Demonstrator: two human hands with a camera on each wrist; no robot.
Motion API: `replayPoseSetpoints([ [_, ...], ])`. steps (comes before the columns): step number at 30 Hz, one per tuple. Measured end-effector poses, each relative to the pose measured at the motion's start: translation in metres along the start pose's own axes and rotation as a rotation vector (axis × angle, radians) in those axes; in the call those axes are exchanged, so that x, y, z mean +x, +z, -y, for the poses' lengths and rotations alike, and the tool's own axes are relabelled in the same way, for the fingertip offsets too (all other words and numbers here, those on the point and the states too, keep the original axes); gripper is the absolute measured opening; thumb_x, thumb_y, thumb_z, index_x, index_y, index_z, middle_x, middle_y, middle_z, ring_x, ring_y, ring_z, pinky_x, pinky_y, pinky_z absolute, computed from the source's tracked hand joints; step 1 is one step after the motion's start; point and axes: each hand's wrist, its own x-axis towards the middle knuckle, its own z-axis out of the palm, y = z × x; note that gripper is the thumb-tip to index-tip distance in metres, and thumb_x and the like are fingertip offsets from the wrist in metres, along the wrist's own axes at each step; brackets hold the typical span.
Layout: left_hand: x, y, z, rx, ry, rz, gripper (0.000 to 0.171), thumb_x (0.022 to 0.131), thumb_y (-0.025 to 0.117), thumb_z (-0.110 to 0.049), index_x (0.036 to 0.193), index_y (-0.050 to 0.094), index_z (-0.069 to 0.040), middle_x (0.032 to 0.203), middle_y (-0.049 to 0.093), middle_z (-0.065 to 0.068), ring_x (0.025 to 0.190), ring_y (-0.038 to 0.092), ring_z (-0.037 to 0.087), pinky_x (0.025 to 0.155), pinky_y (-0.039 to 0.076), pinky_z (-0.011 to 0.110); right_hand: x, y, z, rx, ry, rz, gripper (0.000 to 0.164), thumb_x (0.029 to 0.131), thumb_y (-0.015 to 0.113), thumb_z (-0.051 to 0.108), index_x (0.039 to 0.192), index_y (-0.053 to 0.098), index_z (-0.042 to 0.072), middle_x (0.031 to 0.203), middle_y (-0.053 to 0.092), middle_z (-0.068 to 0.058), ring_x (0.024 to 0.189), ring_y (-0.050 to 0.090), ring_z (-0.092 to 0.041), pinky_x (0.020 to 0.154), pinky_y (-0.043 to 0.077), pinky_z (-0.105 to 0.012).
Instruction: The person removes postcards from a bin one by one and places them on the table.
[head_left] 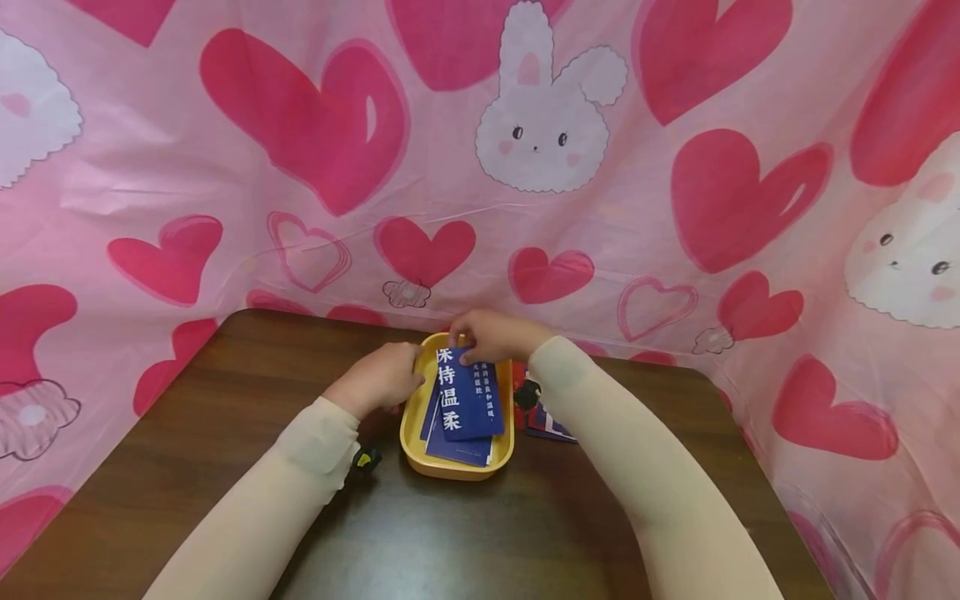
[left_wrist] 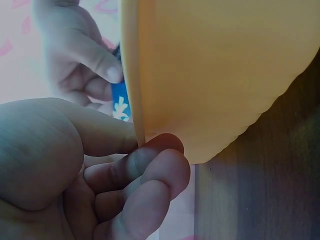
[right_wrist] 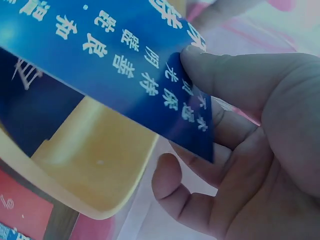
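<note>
At twelve o'clock over yellow tray (head_left: 457, 472), pinching blue Chinese-lettered card (head_left: 472, 404) with right hand (head_left: 495, 335), at ten o'clock, pinching rim (left_wrist: 130, 60) with left hand (head_left: 382, 377)

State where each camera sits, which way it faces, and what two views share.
Head: on the person's head, facing forward and down at the yellow tray on the table; left hand, right hand and both sleeves show.
Left wrist: on the left wrist, facing past the left hand to the tray's outer wall; the right hand shows beyond it.
Right wrist: on the right wrist, facing the right hand, which holds a blue card over the tray.
Both wrist views share the tray and the right hand.
</note>
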Motion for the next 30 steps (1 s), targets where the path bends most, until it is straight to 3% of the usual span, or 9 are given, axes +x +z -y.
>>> replayPoseSetpoints([
  [7,0.001,0.001,0.001,0.000,-0.016,-0.001,0.057,0.102,0.071,-0.019,0.154,0.053,-0.004,0.088,0.070,0.015,0.053,0.070,0.026,0.048,0.060,0.034,-0.022,-0.007,-0.013,0.278,0.039,-0.129,0.023,0.094,0.084,0.023,0.117,0.079,0.027,0.112,0.078,0.001,0.101,0.074,-0.021,0.084,0.066,-0.035],
  [12,0.001,0.001,0.001,-0.019,-0.054,0.012,0.058,0.102,0.072,-0.022,0.154,0.054,-0.006,0.088,0.070,0.015,0.057,0.071,0.027,0.050,0.061,0.034,-0.039,-0.012,-0.024,0.464,0.058,-0.221,0.025,0.093,0.085,0.024,0.118,0.080,0.023,0.110,0.080,-0.005,0.096,0.079,-0.025,0.079,0.068,-0.040],
  [19,-0.002,0.003,0.000,0.001,-0.023,-0.011,0.048,0.102,0.072,-0.021,0.146,0.059,-0.006,0.085,0.070,0.014,0.053,0.070,0.026,0.048,0.060,0.034,-0.074,-0.016,-0.042,0.732,0.087,-0.317,0.036,0.092,0.086,0.024,0.126,0.076,0.019,0.115,0.077,-0.018,0.096,0.080,-0.038,0.075,0.068,-0.054],
  [23,-0.002,0.004,0.000,0.001,-0.016,-0.016,0.050,0.103,0.071,-0.020,0.149,0.058,-0.006,0.087,0.070,0.013,0.053,0.070,0.025,0.049,0.060,0.034,-0.096,-0.018,-0.056,0.765,0.114,-0.369,0.040,0.093,0.085,0.025,0.131,0.074,0.018,0.120,0.076,-0.020,0.097,0.080,-0.039,0.077,0.068,-0.053],
  [30,-0.004,0.004,0.000,0.009,-0.003,-0.029,0.045,0.103,0.070,-0.019,0.145,0.061,-0.007,0.088,0.071,0.012,0.053,0.069,0.025,0.049,0.060,0.035,-0.127,-0.017,-0.079,0.616,0.122,-0.479,0.040,0.095,0.083,0.025,0.134,0.073,0.018,0.121,0.077,-0.020,0.094,0.081,-0.034,0.077,0.068,-0.048],
])
